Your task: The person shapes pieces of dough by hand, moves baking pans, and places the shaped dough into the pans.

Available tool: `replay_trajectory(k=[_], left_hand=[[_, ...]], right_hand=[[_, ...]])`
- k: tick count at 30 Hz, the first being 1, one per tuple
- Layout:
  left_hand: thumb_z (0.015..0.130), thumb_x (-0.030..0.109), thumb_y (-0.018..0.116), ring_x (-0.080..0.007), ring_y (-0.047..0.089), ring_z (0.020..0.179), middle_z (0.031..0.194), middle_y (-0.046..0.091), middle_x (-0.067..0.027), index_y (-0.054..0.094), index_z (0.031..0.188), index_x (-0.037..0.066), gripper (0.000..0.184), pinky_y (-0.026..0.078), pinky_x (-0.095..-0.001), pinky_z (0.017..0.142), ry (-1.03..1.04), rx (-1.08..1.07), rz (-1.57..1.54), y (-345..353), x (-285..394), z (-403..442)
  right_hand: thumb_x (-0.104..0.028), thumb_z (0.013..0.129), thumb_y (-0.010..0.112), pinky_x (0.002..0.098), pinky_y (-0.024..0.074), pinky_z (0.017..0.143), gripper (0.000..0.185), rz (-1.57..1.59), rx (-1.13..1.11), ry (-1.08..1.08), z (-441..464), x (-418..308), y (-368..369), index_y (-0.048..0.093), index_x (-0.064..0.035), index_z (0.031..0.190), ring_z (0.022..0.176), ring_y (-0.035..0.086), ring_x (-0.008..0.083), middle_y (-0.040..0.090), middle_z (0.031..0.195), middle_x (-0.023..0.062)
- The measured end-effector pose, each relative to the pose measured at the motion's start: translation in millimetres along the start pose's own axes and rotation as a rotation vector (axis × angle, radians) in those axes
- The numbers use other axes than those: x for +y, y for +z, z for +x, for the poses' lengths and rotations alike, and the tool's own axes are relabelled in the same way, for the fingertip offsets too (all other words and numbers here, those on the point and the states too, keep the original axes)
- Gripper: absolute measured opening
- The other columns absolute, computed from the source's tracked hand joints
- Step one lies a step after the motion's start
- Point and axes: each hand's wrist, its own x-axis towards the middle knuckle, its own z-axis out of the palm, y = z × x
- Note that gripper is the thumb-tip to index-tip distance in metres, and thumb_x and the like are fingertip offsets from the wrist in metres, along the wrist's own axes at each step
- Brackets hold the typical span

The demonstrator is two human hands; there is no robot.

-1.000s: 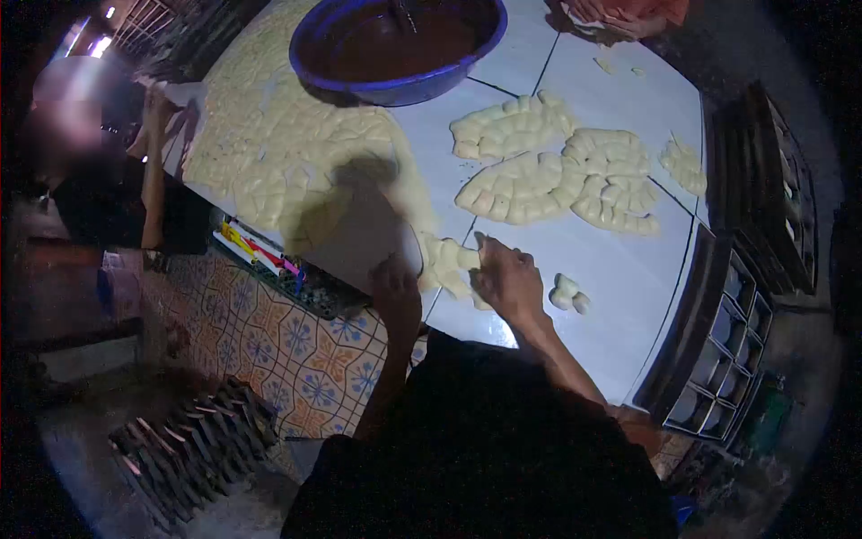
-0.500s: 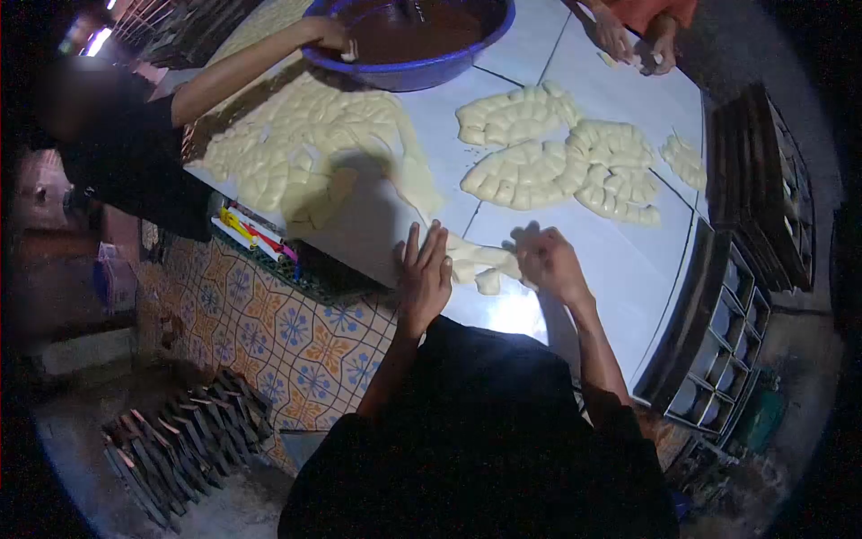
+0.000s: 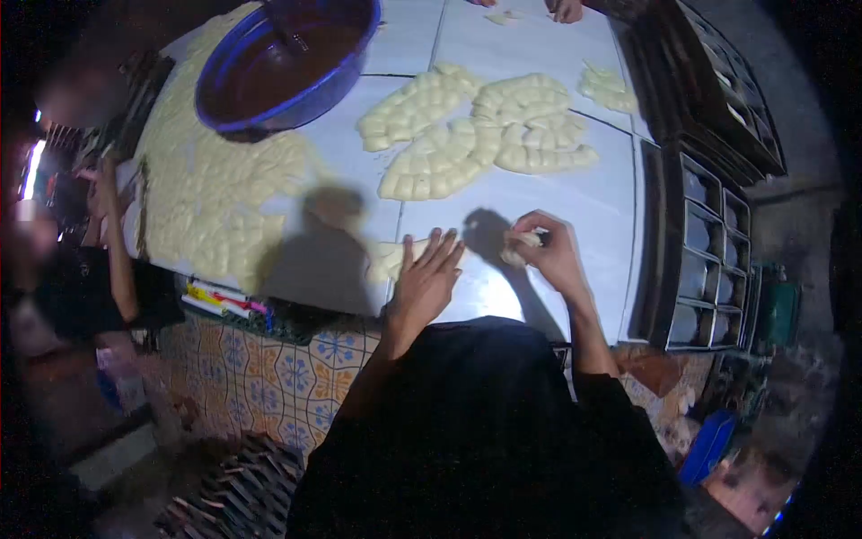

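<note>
1. The left hand (image 3: 424, 287) lies palm down near the table's front edge, its fingers extended and a little apart; it is not closed around anything.
2. A flat dough strip (image 3: 384, 262) reaches out from beneath this hand on its left side; how much is covered by the palm cannot be told.
3. The right hand (image 3: 549, 250) is bent into a pinch, thumb and fingers nearly closed on a small dough lump (image 3: 514, 255), part of which shows at the fingertips. Whether the lump touches the tabletop cannot be told.
4. Both hands are at the near side of a white tiled table (image 3: 584, 207), apart from each other, with the right hand's shadow between them.
5. Beyond the hands, scored-looking dough slabs (image 3: 431, 162) lie close together in rounded, segmented groups, and a smaller dough cluster (image 3: 608, 87) sits apart to their right.
6. A broad spread of dough pieces (image 3: 215, 198) covers the left side of the table, packed side by side.
7. A blue basin (image 3: 337, 94) with brown contents (image 3: 269, 76) stands at the far left, just beside that spread.
8. Metal-lined trays (image 3: 709, 260) stand along the right edge.
9. A co-worker's arm (image 3: 118, 251) shows at the left, and another person's hand (image 3: 564, 9) at the far edge.
</note>
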Motion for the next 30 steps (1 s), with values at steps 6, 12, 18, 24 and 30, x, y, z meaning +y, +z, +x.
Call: replay_trajectory(k=[6, 12, 18, 24, 30], left_hand=[[0.092, 0.022, 0.055, -0.0321, 0.047, 0.122, 0.131, 0.051, -0.0157, 0.047, 0.132, 0.003, 0.045, 0.034, -0.0416, 0.103, -0.266, 0.154, -1.022, -27.6, 40.4, 19.4], [0.097, 0.009, 0.041, -0.0257, 0.05, 0.115, 0.128, 0.049, -0.0155, 0.035, 0.136, 0.003, 0.04, 0.042, -0.04, 0.098, -0.502, 0.108, -2.105, -38.6, 65.9, 47.7], [0.093, 0.003, 0.044, -0.0243, 0.037, 0.128, 0.14, 0.037, -0.0181, 0.025, 0.143, 0.002, 0.054, 0.031, -0.0351, 0.106, -0.337, 0.265, -2.185, -51.4, 64.3, 43.6], [0.084, 0.004, 0.066, -0.0121, 0.059, 0.092, 0.108, 0.063, -0.0091, 0.062, 0.109, -0.004, 0.027, 0.047, -0.0245, 0.082, -0.447, 0.34, -1.385, -54.9, 44.8, 30.7], [0.091, 0.009, 0.055, -0.0142, 0.061, 0.093, 0.1, 0.064, -0.0066, 0.063, 0.102, 0.0, 0.017, 0.048, -0.0282, 0.084, -0.497, 0.329, -2.483, -29.7, 24.8, 34.5]], right_hand=[[0.002, 0.084, 0.054, 0.0347, 0.0433, 0.096, 0.032, -0.2, 0.492, -0.458, -34.8, -6.0, -76.2, 0.056, 0.0007, 0.116, 0.113, 0.053, 0.0265, 0.047, 0.128, 0.0168], [0.004, 0.082, 0.052, 0.0372, 0.0455, 0.093, 0.047, -0.113, 0.175, -0.489, -40.4, -17.0, 11.2, 0.047, -0.0013, 0.129, 0.107, 0.057, 0.0313, 0.041, 0.137, 0.0221], [-0.003, 0.081, 0.063, 0.0316, 0.0469, 0.082, 0.027, 0.044, 0.059, -0.266, -20.9, -15.1, 41.0, 0.064, 0.0011, 0.107, 0.094, 0.059, 0.024, 0.056, 0.106, 0.0123], [-0.007, 0.087, 0.058, 0.0275, 0.0437, 0.071, 0.017, 0.097, 0.052, -0.203, -2.1, -17.2, 49.1, 0.066, 0.0024, 0.099, 0.082, 0.054, 0.0173, 0.054, 0.09, 0.0096], [-0.05, 0.089, 0.053, 0.0374, 0.0354, 0.096, 0.054, 0.254, -0.128, -0.468, 20.2, -15.6, 71.2, 0.064, -0.0001, 0.105, 0.113, 0.043, 0.0255, 0.046, 0.115, 0.0132]])
